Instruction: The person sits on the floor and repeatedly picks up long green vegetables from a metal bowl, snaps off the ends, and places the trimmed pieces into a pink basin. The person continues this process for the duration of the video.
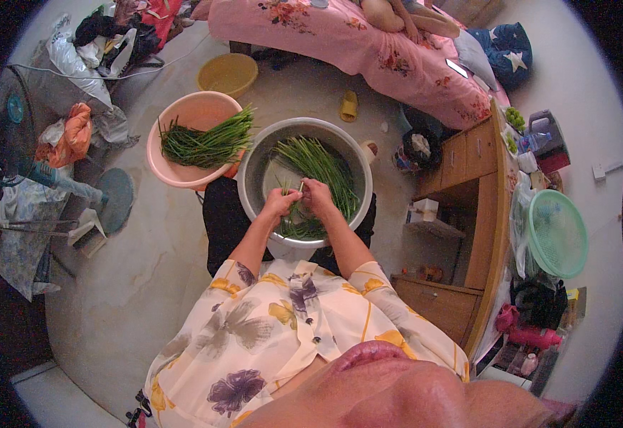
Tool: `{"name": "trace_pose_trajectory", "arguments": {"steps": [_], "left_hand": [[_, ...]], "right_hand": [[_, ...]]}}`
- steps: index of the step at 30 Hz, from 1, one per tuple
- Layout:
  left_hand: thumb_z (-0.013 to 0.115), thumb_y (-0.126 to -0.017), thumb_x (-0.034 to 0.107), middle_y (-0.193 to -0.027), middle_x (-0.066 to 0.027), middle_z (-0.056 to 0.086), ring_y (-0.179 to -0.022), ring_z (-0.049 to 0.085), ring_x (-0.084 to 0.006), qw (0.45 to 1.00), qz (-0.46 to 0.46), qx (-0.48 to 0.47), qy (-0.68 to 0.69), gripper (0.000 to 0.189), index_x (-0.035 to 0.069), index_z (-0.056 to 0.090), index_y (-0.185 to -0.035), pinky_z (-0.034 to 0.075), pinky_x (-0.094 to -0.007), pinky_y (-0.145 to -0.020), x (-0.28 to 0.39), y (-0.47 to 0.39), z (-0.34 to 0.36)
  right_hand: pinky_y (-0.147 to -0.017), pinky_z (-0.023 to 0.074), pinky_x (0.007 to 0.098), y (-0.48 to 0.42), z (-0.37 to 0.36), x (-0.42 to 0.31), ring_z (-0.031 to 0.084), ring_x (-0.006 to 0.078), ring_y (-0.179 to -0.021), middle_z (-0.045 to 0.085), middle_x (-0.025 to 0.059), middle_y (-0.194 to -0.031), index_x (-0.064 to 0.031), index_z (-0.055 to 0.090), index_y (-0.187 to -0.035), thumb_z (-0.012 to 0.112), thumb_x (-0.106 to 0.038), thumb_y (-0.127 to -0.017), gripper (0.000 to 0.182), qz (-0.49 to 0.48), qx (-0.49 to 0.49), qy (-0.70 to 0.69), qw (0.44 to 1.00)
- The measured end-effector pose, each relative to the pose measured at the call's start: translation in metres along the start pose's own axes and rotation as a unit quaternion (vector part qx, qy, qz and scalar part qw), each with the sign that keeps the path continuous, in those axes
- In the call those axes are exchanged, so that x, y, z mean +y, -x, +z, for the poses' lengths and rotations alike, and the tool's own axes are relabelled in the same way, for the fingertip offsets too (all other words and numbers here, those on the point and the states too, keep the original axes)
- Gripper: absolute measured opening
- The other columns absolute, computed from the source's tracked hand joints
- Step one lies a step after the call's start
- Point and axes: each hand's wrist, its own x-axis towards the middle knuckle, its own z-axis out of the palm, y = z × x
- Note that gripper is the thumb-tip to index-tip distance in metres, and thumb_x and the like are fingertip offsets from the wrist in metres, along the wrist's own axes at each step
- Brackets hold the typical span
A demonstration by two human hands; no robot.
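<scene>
A wide metal basin [365,184] rests at my lap, with a heap of long green stalks, probably garlic chives [319,166], along its right side and shorter greens near its front rim. Over the basin my left hand [281,203] pinches a few thin green stalks. Close beside it, my right hand [318,196] holds the pale end of a stalk between its fingertips. To the left stands a pink plastic basin [155,155] with another bundle of green stalks [204,140] lying across it, their ends over the rim.
A yellow basin [227,75] and a yellow slipper [349,106] are on the floor ahead. Another person [386,15] sits on the pink-covered bed [332,37]. A wooden desk [485,214] with a green mesh basket [558,234] stands at right; a fan [65,184] lies at left.
</scene>
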Motion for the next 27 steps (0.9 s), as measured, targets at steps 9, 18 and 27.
{"name": "trace_pose_trajectory", "arguments": {"steps": [9,18,27], "left_hand": [[0.067,-0.084,0.025,-0.072,0.0017,0.059,-0.056,0.049,-0.0097,0.997,0.070,0.018,-0.015,0.021,0.006,0.065,-0.093,0.039,-0.0253,-0.050,-0.021,-0.019,-0.002],[0.071,-0.079,0.025,-0.066,0.0006,0.058,-0.057,0.054,-0.0119,0.983,0.157,0.049,-0.085,0.023,0.003,0.066,-0.084,0.042,-0.0296,-0.051,-0.007,-0.014,0.005],[0.071,-0.081,0.023,-0.064,0.0031,0.051,-0.049,0.043,-0.0071,0.999,0.046,0.006,0.020,0.019,0.006,0.063,-0.085,0.031,-0.0254,-0.041,0.011,-0.001,0.008]], "right_hand": [[-0.038,0.0267,0.0197,0.022,0.009,-0.013,0.040,0.0036,-0.046,0.055,-0.0045,-0.065,-0.0057,0.066,-0.092,0.061,-0.025,-0.091,0.020,-0.010,-0.088,0.117,0.989],[-0.039,0.0252,0.0221,0.010,0.009,-0.015,0.039,0.0045,-0.047,0.046,-0.0062,-0.061,-0.0055,0.065,-0.090,0.058,-0.031,-0.092,0.026,-0.054,-0.001,0.017,0.998],[-0.044,0.0315,0.0227,0.000,0.000,-0.009,0.041,0.0062,-0.049,0.049,-0.0049,-0.061,-0.0085,0.067,-0.092,0.058,-0.032,-0.092,0.025,-0.055,-0.045,0.138,0.988]]}}
